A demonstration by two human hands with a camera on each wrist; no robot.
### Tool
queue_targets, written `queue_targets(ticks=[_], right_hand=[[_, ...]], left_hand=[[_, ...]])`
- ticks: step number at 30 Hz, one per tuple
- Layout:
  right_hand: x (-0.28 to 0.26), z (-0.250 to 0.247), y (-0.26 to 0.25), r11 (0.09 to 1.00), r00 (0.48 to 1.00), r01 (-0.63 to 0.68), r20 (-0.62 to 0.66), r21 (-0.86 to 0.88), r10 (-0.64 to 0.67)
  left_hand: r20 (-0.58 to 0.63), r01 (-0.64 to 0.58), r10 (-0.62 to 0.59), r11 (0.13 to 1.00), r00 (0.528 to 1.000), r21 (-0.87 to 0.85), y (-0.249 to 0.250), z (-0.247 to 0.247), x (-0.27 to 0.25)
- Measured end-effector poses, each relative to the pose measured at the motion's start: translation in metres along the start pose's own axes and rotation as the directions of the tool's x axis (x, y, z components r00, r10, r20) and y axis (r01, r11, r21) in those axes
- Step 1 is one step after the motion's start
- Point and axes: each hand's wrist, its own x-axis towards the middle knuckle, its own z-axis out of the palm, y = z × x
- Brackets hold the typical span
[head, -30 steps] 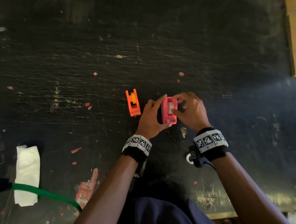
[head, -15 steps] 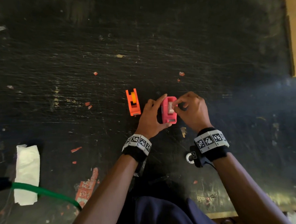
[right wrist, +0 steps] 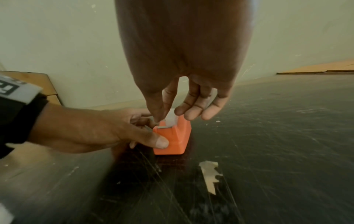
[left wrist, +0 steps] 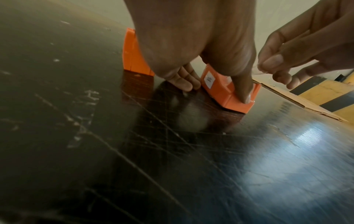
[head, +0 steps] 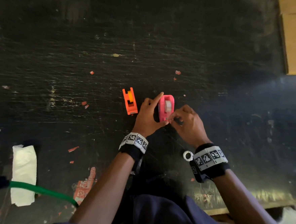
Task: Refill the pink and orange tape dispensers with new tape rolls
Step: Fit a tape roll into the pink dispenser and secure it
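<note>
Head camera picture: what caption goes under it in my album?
Left hand steadies the pink dispenser while right hand pinches its tape end.

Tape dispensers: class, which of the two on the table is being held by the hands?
The pink tape dispenser: the left hand steadies it while the right hand pinches at its cutter end. The orange tape dispenser stands untouched to its left.

Scratched black table (head: pixel 208 37), folded white paper (head: pixel 23 174) — green cable (head: pixel 44 190), cardboard (head: pixel 293 40)
</note>
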Motion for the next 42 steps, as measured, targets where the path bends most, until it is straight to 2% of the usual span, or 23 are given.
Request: queue_targets(ticks=[15, 23, 32, 39, 42], right_hand=[[-0.015, 0.014, 0.005, 1.0, 0.998, 0.003, -0.06, -0.017, -0.004], [-0.006, 0.013, 0.003, 0.989, 0.982, -0.147, -0.124, -0.02, 0.143], [-0.001, 0.013, 0.004, 0.988, 0.982, -0.153, -0.116, -0.022, 0.149], [-0.009, 0.007, -0.001, 0.991, 0.983, -0.132, -0.132, -0.024, 0.128], [-0.016, 0.001, -0.007, 0.993, 0.983, -0.12, -0.138, -0.014, 0.117]], left_hand=[[0.018, -0.008, 0.008, 1.0, 1.0, 0.008, 0.003, -0.006, 0.001], [0.028, -0.013, 0.012, 1.0, 1.0, 0.017, 0.001, -0.005, 0.001], [0.033, -0.001, -0.001, 0.999, 0.999, 0.049, 0.006, -0.006, 0.0], [0.126, 0.03, -0.037, 0.998, 0.991, 0.057, 0.023, -0.018, -0.011], [0.101, 0.044, -0.051, 0.997, 0.994, 0.067, 0.03, -0.028, -0.028]])
